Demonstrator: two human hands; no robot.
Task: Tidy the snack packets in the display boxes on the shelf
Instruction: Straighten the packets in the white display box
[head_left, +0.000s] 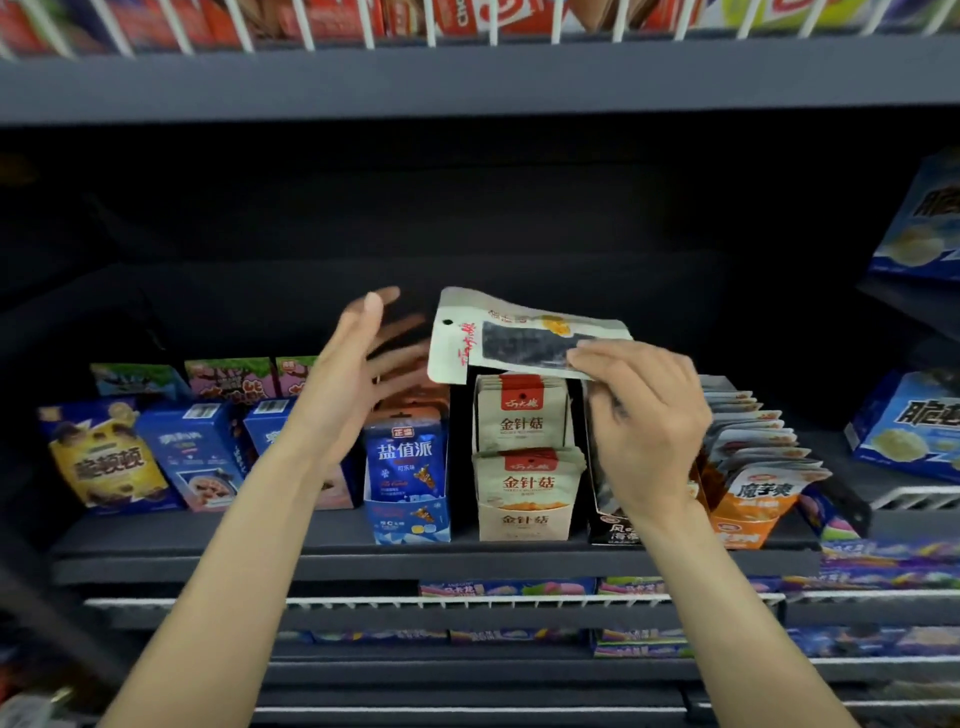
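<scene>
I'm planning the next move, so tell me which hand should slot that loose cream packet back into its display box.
Right. The right hand already pinches the cream packet, held directly above the cream display box of matching packets. The left hand is open, blurred, and off to the side, holding nothing.

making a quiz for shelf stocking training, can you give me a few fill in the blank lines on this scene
1. The cream snack packet is held by the ____ hand.
2. The left hand has its fingers ____ and holds nothing.
3. The held packet hovers above the ____ display box of enoki mushroom packets.
4. The display box left of the cream one is ____.

Missing words: right; spread; cream; blue
</scene>
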